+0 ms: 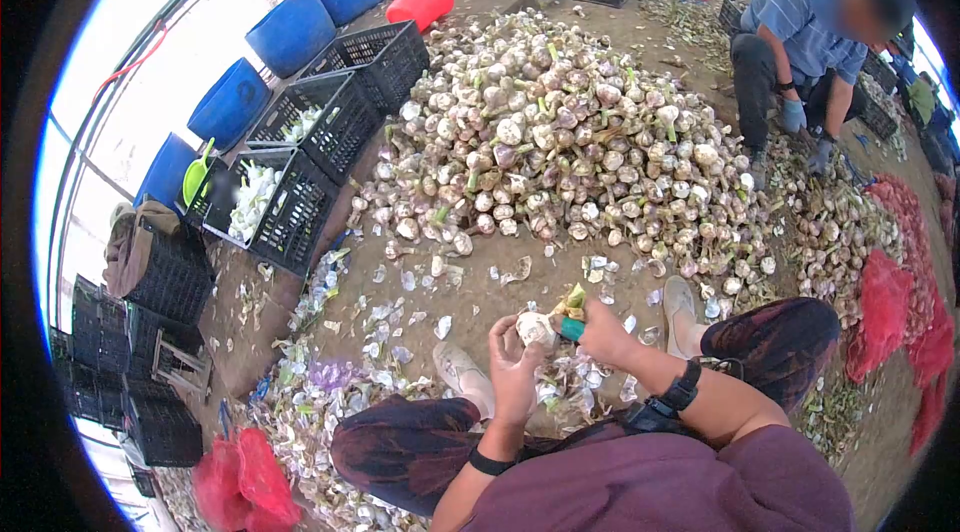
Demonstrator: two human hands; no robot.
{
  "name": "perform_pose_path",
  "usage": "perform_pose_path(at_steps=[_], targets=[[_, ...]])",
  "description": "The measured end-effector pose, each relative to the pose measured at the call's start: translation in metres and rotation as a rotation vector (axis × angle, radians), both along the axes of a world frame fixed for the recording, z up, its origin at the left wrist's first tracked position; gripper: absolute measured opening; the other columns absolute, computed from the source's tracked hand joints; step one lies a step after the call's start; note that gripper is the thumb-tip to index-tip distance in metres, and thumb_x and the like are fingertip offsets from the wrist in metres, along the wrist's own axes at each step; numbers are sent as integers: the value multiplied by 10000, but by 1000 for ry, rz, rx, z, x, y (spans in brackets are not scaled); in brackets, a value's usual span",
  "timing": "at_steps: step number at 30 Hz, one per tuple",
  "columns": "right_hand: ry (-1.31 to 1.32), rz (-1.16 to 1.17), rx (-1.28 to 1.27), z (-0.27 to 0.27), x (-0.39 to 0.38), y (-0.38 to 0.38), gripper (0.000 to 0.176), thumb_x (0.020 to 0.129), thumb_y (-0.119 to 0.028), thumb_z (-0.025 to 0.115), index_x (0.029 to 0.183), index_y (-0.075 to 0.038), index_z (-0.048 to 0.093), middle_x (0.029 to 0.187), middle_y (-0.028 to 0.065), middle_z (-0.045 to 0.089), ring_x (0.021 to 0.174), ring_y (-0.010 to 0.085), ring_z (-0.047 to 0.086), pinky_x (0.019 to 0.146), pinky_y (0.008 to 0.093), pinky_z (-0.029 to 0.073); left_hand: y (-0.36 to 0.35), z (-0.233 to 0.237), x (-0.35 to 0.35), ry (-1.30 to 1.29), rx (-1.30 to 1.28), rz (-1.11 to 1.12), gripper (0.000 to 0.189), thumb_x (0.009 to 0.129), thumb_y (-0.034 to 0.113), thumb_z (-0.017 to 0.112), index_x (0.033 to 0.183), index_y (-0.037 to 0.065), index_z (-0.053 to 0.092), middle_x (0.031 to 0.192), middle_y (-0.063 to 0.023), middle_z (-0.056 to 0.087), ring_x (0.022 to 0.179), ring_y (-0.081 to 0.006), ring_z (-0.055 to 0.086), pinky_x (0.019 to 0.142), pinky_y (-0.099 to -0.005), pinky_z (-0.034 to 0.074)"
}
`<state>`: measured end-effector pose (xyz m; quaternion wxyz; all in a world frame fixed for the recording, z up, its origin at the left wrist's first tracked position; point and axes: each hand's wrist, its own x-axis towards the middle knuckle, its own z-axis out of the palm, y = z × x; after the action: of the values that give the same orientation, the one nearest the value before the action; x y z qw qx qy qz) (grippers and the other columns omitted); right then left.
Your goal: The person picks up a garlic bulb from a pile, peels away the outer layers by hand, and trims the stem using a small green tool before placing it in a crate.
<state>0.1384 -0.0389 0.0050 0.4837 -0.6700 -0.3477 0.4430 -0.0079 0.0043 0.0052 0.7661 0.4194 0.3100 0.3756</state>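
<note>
Hands: my left hand (515,372) is curling round a garlic bulb (533,329) | my right hand (605,335) is gripping a green-handled tool (571,329) against it | bulb is hovering between my knees, over peels (400,317), near the garlic heap (560,122).

Brown dirt floor (470,257), big pile of garlic (560,122) in the middle, white peels (380,332) scattered near it, black crates (330,122) and blue barrels (290,30) along the left, red bucket (420,0), red net bags (245,482)
</note>
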Motion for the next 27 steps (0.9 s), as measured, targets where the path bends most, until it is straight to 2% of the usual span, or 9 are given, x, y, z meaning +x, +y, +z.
perform_pose_path(at_steps=[3, 4, 7, 10, 16, 19, 22, 24, 27], targets=[[-172, 110, 247, -13, 3, -5, 310, 754, -66, 583, 1058, -23, 545, 853, 131, 634, 797, 242, 601, 718, 327, 454, 5, -18, -6, -244, -465, -138, 434, 945, 346, 378, 1254, 41, 359, 1229, -108, 472, 1104, -248, 487, 936, -380, 385], [-207, 177, 124, 11, 4, -8, 368, 732, -31, 566, 1097, -39, 525, 921, 163, 620, 865, 269, 591, 771, 320, 442, 4, -17, -4, -147, -506, -144, 530, 943, 460, 257, 1259, 54, 386, 1247, -113, 478, 1122, -262, 479, 933, -416, 389], [-232, 167, 221, 11, 10, -7, 381, 718, -5, 569, 1095, -32, 520, 932, 172, 595, 890, 274, 578, 766, 313, 439, 3, -6, 1, -179, -504, -153, 516, 945, 447, 272, 1253, 49, 388, 1225, -109, 492, 1128, -250, 476, 940, -417, 386], [-338, 228, 286, 17, 12, -9, 338, 709, 37, 563, 1041, -19, 539, 872, 131, 571, 845, 244, 563, 743, 297, 431, -1, -8, 4, -151, -404, -149, 400, 937, 301, 403, 1259, 67, 365, 1214, -99, 485, 1105, -231, 489, 921, -409, 410], [-49, 149, 387, 18, 17, -11, 196, 742, 28, 591, 932, -12, 567, 846, 18, 547, 777, 107, 494, 696, 242, 400, 1, -9, 0, -308, -465, -227, 455, 876, 245, 540, 1246, 35, 378, 1204, -111, 490, 1090, -244, 506, 926, -412, 415], [107, 77, 387, 23, 15, -12, 123, 780, 22, 579, 895, -20, 586, 860, 26, 557, 773, 123, 517, 707, 242, 410, 2, -7, 0, -356, -473, -251, 469, 851, 208, 554, 1243, 13, 383, 1205, -120, 491, 1103, -252, 502, 935, -415, 418], [358, -263, 252, 21, 13, -10, 129, 811, 12, 550, 928, -19, 596, 873, 40, 587, 772, 129, 552, 682, 266, 446, 4, 0, -6, -330, -480, -257, 496, 805, 136, 560, 1247, 3, 378, 1208, -132, 488, 1100, -264, 508, 919, -419, 439], [677, -735, 156, 14, 51, 1, 160, 834, -33, 536, 984, 2, 576, 848, 81, 612, 767, 151, 581, 648, 313, 479, 3, 9, -19, -252, -503, -313, 552, 745, 82, 552, 1261, 28, 365, 1190, -139, 492, 1043, -291, 542, 867, -403, 483], [197, -663, 191, 22, 82, 2, 260, 845, -106, 535, 1068, 22, 501, 885, 124, 606, 770, 186, 588, 641, 353, 488, -6, 3, -18, -567, -474, -326, 562, 759, 148, 582, 1269, 71, 358, 1162, -134, 498, 990, -311, 565, 814, -372, 510]])
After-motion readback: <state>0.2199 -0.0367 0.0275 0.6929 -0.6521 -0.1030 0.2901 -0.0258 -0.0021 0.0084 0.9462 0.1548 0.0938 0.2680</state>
